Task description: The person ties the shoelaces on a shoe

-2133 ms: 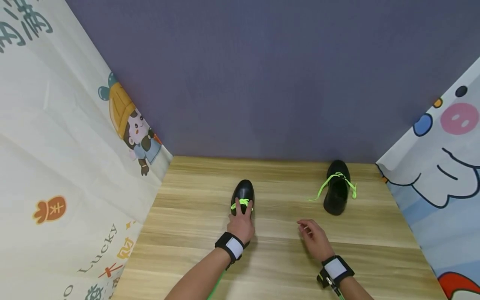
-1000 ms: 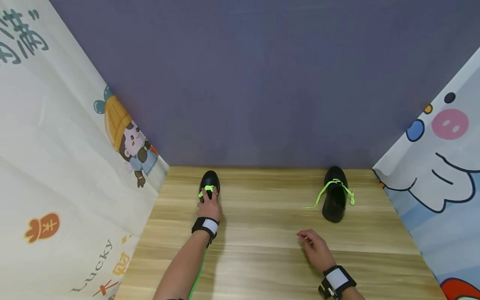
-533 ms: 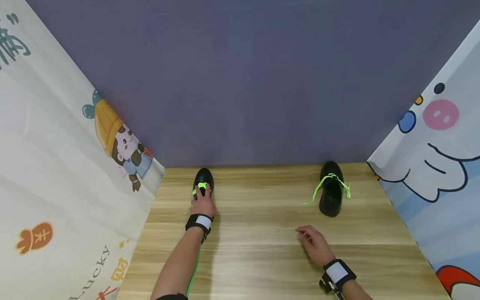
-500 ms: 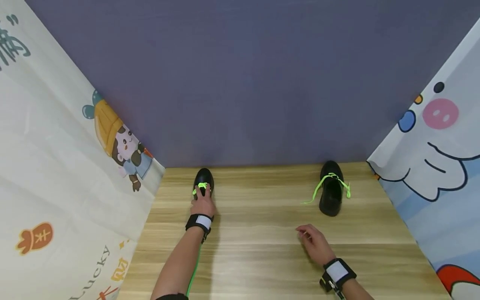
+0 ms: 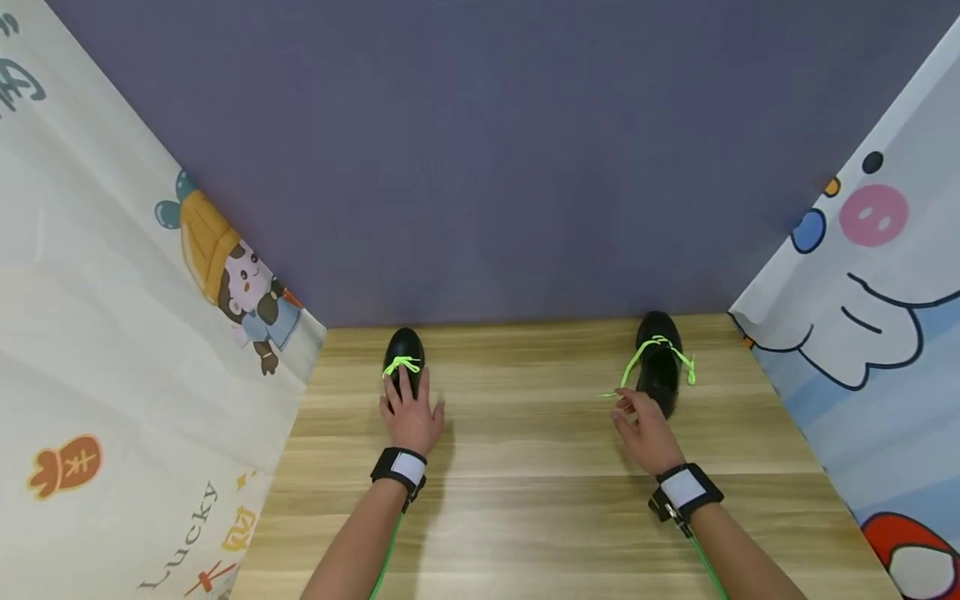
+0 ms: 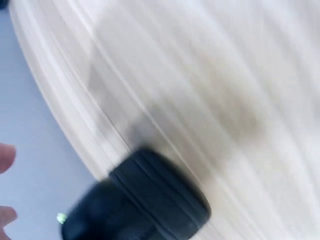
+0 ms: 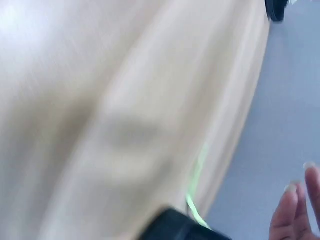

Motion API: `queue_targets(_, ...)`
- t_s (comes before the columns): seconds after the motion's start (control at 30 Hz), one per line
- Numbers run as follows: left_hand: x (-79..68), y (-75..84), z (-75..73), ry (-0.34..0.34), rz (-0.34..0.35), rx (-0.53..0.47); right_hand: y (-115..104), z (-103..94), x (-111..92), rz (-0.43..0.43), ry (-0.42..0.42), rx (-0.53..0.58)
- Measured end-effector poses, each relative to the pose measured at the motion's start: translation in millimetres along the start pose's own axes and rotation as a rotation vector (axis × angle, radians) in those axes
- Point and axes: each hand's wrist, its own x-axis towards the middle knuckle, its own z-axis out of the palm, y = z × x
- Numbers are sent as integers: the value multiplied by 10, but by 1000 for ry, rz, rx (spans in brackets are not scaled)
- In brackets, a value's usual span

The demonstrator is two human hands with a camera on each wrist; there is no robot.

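On the left of the wooden surface stands a black shoe (image 5: 403,342), its bright green lace (image 5: 407,362) tied at the front. Over its opening, the left hand (image 5: 412,418) spreads its fingers, apart from the shoe's heel (image 6: 155,195) in the left wrist view. A second black shoe (image 5: 657,325) stands at the right, its green lace (image 5: 632,362) trailing loose on both sides. The right hand (image 5: 651,432), fingers loosely bent, is beside that shoe's heel and overlaps the loose lace end in the head view. In the right wrist view, its fingers (image 7: 286,215) hold nothing.
The wooden surface (image 5: 517,433) ends at a grey-blue wall (image 5: 495,167) just behind both toes. Printed white curtains (image 5: 135,333) hang at the left and the right. Both wrists wear black straps (image 5: 690,492) with green cords.
The left shoe has slid left and forward to the wall, with the left hand on it. That hand has since released it and spread its fingers. The right hand has moved forward to the right shoe.
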Motion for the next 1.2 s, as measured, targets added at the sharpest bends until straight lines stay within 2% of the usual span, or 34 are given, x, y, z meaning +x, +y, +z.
queue_targets(0.13, -138, 127, -56, 44, 98, -111, 94, -159, 213, -12, 64, -77)
queue_targets(0.2, -229, 174, -83, 57, 150, -199, 146, -212, 278, -10, 90, -112)
queue_targets(0.33, -395, 193, -107, 67, 246, -334, 244, -236, 387, 2, 129, -180)
queue_targets(0.43, -522, 217, -89, 42, 277, -388, 331, -233, 457, 40, 126, -241)
queue_targets(0.6, -725, 290, -12, -25, 266, -439, 497, -232, 539, 151, 40, -330)
queue_targets(0.8, -911, 361, 100, -74, 206, -481, 675, -220, 549, 259, -83, -344)
queue_targets(0.93, -960, 381, 142, -86, 181, -470, 807, -178, 519, 313, -137, -337)
queue_targets(1.2, -972, 400, 161, -73, 158, -459, 943, -159, 582, 363, -205, -293)
